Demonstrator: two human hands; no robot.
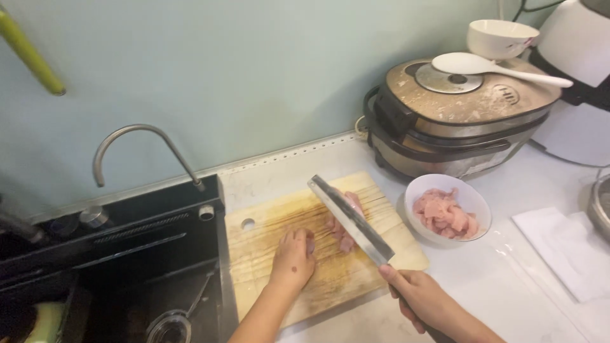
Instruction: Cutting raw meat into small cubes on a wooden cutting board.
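Two bare forearms, no sleeves, left hand (293,257), right hand (424,300), no rings

A rice cooker (454,121) stands at the wall, with a white rice paddle (489,67) and a white bowl (500,38) on its lid. Left of the cooker a curved faucet (136,149) rises behind the dark sink (108,254). Right of it lies a folded white cloth (562,251).

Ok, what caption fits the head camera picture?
Left hand steadies raw meat on a wooden board; right hand holds a cleaver.
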